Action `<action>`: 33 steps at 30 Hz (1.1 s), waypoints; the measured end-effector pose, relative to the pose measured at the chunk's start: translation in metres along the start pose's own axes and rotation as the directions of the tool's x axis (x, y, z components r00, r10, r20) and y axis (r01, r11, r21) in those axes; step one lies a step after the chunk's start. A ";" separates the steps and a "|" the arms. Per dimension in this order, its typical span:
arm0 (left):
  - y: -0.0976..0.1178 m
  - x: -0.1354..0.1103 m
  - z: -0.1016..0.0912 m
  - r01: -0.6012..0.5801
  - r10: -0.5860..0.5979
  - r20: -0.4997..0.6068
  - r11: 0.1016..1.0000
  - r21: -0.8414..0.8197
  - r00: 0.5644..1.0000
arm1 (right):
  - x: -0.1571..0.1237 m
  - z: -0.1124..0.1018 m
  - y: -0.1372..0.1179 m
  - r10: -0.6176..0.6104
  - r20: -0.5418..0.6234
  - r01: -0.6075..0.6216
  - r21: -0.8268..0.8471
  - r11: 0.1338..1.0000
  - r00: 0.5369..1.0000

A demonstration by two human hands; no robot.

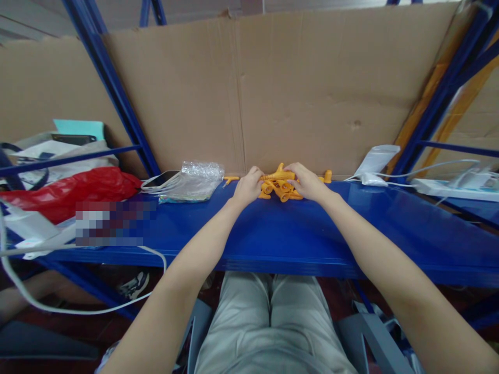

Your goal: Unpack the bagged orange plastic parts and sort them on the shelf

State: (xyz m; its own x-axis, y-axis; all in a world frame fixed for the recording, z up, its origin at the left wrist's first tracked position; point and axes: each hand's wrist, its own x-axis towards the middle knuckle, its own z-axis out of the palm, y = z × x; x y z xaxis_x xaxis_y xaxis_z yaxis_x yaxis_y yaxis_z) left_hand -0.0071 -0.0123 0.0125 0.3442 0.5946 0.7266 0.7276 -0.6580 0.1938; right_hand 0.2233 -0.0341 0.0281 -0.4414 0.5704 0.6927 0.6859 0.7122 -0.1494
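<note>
We look down on a glossy blue shelf [273, 234] backed by a wall of creased cardboard [312, 88], with slanted blue steel posts [113, 88] on either side. At the far left a red bag [70, 195] lies on the shelf, and a white cable [78, 309] droops below the front edge. Further along, near the cardboard, we see a phone [161, 179] just beside a crumpled clear plastic bag [195, 182].

In the middle, hard against the foot of the cardboard, sits a small heap of orange pieces [278, 189]. Both bare forearms reach to it across the shelf from the near edge. The left hand [248, 188] is curled into a loose fist at the heap's left side, its fingers closed on the end of the topmost piece. The right hand [307, 182] arches over the heap's right side, fingers bent down onto it. Its thumb is hidden, so we cannot tell whether it grips or only rests there.

To the right lie a white pouch [376, 163] and, near it, a white power strip [448, 188]. Below the shelf we see grey trousers [265, 322].
</note>
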 end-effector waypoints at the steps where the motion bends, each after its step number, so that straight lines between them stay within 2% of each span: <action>1: 0.001 0.000 -0.001 -0.003 0.003 -0.005 1.000 0.005 1.000 | 0.000 -0.001 -0.001 0.005 0.002 -0.005 -0.010 1.000 1.000; 5: 0.004 -0.001 -0.006 -0.029 0.030 -0.047 0.999 0.029 0.998 | 0.000 0.000 -0.002 0.035 -0.009 -0.035 -0.002 0.999 0.999; 9: -0.002 0.001 -0.007 -0.089 0.087 -0.120 0.996 -0.012 0.989 | 0.002 0.007 0.004 0.091 -0.046 -0.086 0.110 0.990 0.995; 13: -0.014 0.004 0.002 -0.041 0.034 -0.124 0.998 -0.057 0.992 | 0.003 0.015 0.011 0.149 -0.035 -0.140 0.186 0.973 0.988; 18: -0.019 0.005 0.009 0.004 -0.011 -0.085 0.997 -0.074 0.996 | 0.001 0.017 0.014 0.119 -0.033 -0.117 0.067 0.991 0.992; 23: -0.014 0.005 0.011 -0.007 -0.004 -0.116 0.996 -0.093 0.993 | -0.001 0.005 0.007 0.064 -0.003 -0.064 -0.100 0.993 0.998; 28: -0.007 0.005 0.011 0.010 -0.027 -0.169 0.995 -0.101 0.985 | -0.001 -0.006 -0.006 0.019 0.007 -0.016 -0.284 0.959 1.000; 33: -0.005 0.004 0.008 -0.035 0.012 -0.211 0.994 -0.108 0.977 | -0.001 -0.006 -0.011 0.018 -0.024 -0.024 -0.268 0.963 1.000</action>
State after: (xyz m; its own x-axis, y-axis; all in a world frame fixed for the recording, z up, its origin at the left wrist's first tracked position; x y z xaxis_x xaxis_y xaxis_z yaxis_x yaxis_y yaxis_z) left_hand -0.0047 -0.0028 0.0093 0.2195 0.4758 0.8517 0.6467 -0.7246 0.2382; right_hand 0.2200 -0.0451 0.0336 -0.4146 0.5734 0.7066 0.8263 0.5626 0.0283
